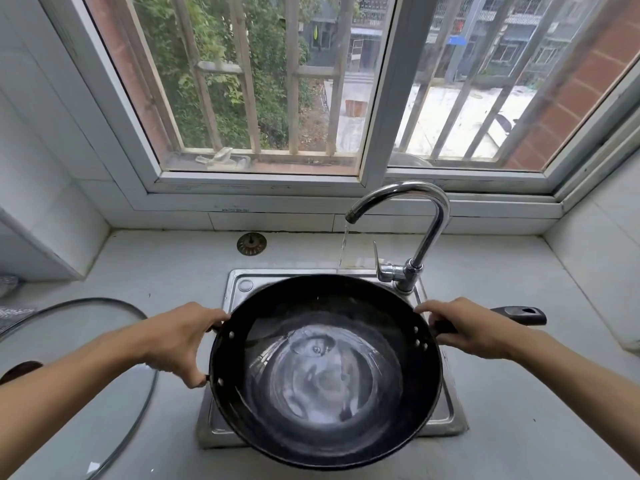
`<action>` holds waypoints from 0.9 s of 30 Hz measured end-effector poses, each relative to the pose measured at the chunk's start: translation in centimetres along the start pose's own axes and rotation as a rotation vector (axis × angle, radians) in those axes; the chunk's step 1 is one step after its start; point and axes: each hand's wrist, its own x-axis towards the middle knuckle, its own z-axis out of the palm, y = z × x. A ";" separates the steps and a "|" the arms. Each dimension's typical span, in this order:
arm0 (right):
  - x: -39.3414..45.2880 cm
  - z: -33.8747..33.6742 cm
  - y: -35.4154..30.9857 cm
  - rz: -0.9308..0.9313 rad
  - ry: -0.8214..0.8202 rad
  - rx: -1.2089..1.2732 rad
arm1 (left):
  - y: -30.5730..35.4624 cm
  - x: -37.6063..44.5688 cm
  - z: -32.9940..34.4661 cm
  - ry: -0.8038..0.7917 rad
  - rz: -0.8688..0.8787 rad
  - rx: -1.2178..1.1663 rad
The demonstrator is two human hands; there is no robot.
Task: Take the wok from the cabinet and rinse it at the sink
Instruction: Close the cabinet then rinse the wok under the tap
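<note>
Left hand (175, 344) and right hand (474, 329) gripping wok (325, 372), no legible writing

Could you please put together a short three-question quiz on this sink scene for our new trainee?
1. True or false: water runs from the curved chrome tap.
2. Which hand holds the round black metal wok by its long black handle: A left hand, B right hand?
3. Fill in: the round glass lid lies on the counter to the wok's ____.

Key: 1 true; 2 B; 3 left.
</note>
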 end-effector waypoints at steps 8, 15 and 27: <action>2.7 0.4 -0.1 0.016 0.192 0.005 | -2.0 3.2 -0.2 0.310 -0.006 0.131; 4.7 1.2 0.3 0.059 0.313 -0.014 | -2.5 5.6 0.8 0.483 -0.015 0.197; 7.4 4.5 2.1 0.051 0.538 -0.012 | -3.5 10.2 2.9 0.725 0.000 0.303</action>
